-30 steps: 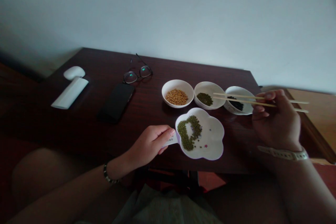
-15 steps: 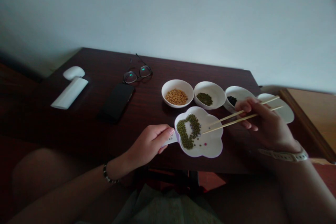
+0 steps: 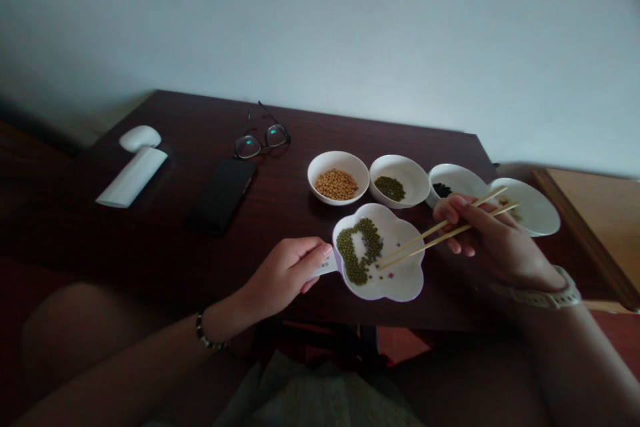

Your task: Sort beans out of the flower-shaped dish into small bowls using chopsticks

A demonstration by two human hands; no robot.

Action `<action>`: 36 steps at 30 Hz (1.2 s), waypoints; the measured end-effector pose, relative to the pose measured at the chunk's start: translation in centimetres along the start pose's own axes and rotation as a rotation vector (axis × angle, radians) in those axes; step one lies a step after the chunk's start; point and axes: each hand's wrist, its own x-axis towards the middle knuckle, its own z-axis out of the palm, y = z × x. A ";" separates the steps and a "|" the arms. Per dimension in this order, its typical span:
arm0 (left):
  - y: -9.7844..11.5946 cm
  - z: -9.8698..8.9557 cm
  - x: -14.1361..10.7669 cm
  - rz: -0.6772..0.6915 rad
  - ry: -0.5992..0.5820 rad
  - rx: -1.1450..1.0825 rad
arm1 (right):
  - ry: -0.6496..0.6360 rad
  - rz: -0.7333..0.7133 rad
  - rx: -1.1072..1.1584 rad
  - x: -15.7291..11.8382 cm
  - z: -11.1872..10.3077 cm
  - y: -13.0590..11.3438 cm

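Hands well apart: the left hand (image 3: pixel 283 273) pinches the tab (image 3: pixel 326 266) of the light white flower-shaped dish (image 3: pixel 400 282) near the table's (image 3: pixel 150 147) front edge, while the right hand (image 3: pixel 500 245) angles chopsticks (image 3: pixel 420 240) toward small, slippery mung beans (image 3: pixel 357 260), best nipped at the tips!

Left hand (image 3: pixel 283 277): back of hand upward, fingers (image 3: pixel 310 255) together and curled closed, wrist nearly straight. Right hand (image 3: pixel 495 243): raised higher, in a pen-style grip, fingertips (image 3: pixel 447 210) pointing left, wrist slightly bent. Left forearm (image 3: pixel 125 363) and right forearm (image 3: pixel 575 360) enter from the lower corners, angled inward; the hands are well apart.
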 end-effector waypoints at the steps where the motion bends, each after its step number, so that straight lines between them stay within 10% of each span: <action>1: 0.1 0.0 0.0 0.000 0.000 0.001 | -0.005 0.001 0.000 0.0 0.0 0.0; 36: -0.9 -0.2 -0.4 0.006 -0.004 0.000 | 0.080 -0.080 0.163 0.3 0.0 0.1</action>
